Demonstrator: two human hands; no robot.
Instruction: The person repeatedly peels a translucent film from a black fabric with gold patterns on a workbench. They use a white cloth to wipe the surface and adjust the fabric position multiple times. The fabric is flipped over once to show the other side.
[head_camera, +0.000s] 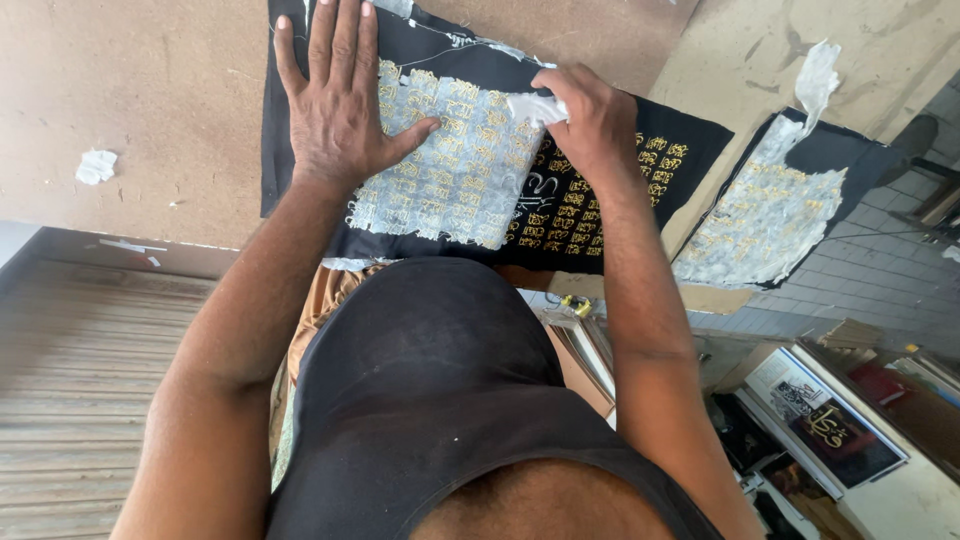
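Note:
A black cloth (690, 145) with gold embroidered lettering lies on a brown board table (150, 120). A sheet of thin white backing paper (450, 190) covers its left part. My left hand (335, 100) presses flat on the cloth's left side, fingers spread, thumb on the white paper. My right hand (590, 120) is closed on a torn strip of the white paper (530, 105) at the sheet's upper right edge.
A second black embroidered cloth (775, 205) with white paper on it lies to the right, a paper scrap (818, 75) above it. Another white scrap (96, 165) sits at the left. Framed pictures (830, 425) stand on the floor at lower right.

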